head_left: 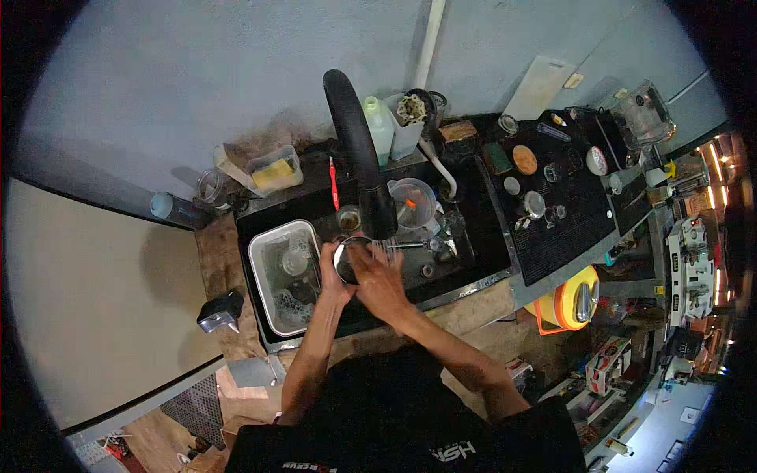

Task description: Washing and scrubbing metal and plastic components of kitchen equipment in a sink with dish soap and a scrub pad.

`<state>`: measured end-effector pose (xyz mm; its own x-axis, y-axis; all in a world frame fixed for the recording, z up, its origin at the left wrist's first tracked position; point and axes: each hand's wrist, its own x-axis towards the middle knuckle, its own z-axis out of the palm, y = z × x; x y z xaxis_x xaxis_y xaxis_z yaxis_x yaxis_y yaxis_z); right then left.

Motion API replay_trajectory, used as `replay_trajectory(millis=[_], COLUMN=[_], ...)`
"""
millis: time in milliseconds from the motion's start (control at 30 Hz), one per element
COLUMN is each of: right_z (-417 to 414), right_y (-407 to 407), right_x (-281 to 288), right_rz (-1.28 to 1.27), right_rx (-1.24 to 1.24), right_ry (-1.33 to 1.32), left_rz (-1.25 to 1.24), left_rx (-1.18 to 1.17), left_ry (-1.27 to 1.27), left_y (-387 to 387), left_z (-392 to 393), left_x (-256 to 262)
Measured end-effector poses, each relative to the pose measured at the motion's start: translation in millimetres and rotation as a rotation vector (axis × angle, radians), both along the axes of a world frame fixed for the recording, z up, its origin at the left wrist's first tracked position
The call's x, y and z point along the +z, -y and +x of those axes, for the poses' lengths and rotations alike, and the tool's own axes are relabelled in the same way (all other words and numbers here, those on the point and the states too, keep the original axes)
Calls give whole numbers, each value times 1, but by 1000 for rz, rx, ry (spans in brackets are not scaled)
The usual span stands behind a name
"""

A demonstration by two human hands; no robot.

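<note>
My left hand [333,273] grips the side of a round metal container [348,263] under the black faucet [362,159]. Across its mouth lies my right hand [377,279], its fingers blurred and partly inside or over the rim; whether they hold anything is hidden. Water streams down beside the fingers. Just behind the container stands a small glass [349,219]. To the left, a white-rimmed basin [285,278] holds sudsy water and a submerged clear item. A clear plastic bowl or strainer [412,203] sits right of the faucet, in the black sink [491,248].
A red-handled tool [334,184], a yellow sponge [274,174] in a plastic tub and a soap jug [378,127] line the back ledge. Glasses and lids stand on the black drying mat [556,248] at right. A yellow cooler jug [571,298] is below the counter edge.
</note>
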<state>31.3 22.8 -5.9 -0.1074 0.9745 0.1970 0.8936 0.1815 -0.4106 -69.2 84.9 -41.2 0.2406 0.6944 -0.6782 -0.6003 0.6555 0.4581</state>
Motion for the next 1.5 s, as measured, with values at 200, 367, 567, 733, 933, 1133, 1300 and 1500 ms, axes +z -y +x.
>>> replay_trajectory(millis=[200, 367, 567, 733, 933, 1133, 1300, 1500], right_z=[12, 5, 6, 9, 8, 3, -1, -6], right_y=[8, 16, 16, 2, 3, -5, -6, -11], right_x=[1, -19, -3, 6, 0, -8, -13, -16], right_rz=[-49, 75, 35, 2, 63, 34, 69, 68], right_rx=[36, 203, 140, 0, 34, -15, 72, 50], right_ry=[66, -23, -8, -74, -68, -38, -108, -160], left_rz=[82, 50, 60, 114, 120, 104, 191, 216], left_rx=[-84, -147, -82, -80, -100, -28, -58, -96], left_ry=[154, 176, 176, 76, 170, 132, 147, 50], left_y=[-1, -3, 2, -1, -6, -9, -11, -10], left_z=[-7, -13, -8, 1, 2, -10, -10, -15], left_x=[-10, -11, -18, -4, 11, -18, -7, 7])
